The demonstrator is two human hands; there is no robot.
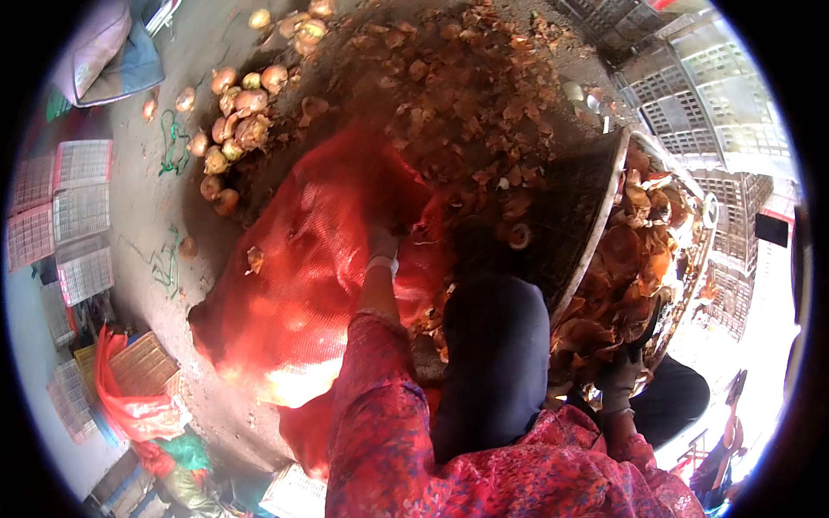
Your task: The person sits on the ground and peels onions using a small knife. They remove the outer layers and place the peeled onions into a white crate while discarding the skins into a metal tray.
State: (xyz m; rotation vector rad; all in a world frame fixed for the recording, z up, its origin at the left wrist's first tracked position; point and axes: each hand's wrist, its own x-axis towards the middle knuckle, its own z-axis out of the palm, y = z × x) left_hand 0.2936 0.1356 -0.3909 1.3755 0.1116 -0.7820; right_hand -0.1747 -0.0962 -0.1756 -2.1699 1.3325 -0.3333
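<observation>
My left hand (383,246), in a pale glove, reaches into the shadowed opening of a red mesh sack (298,259); its fingers are hidden in the dark, so whether they hold anything does not show. Rounded shapes bulge inside the sack. My right hand (618,382), also gloved, is at the near rim of a round basket (592,239) heaped with dry onion skins (622,252). A dark, narrow tool (649,333) sticks up from the right hand; its kind is unclear.
Whole onions (249,100) lie in a group at the upper left, with green twine (173,142) beside them. Loose onion skins (447,84) cover the floor ahead. Plastic crates (699,97) stand at the right, more crates (81,188) at the left. Another person (715,453) is at the lower right.
</observation>
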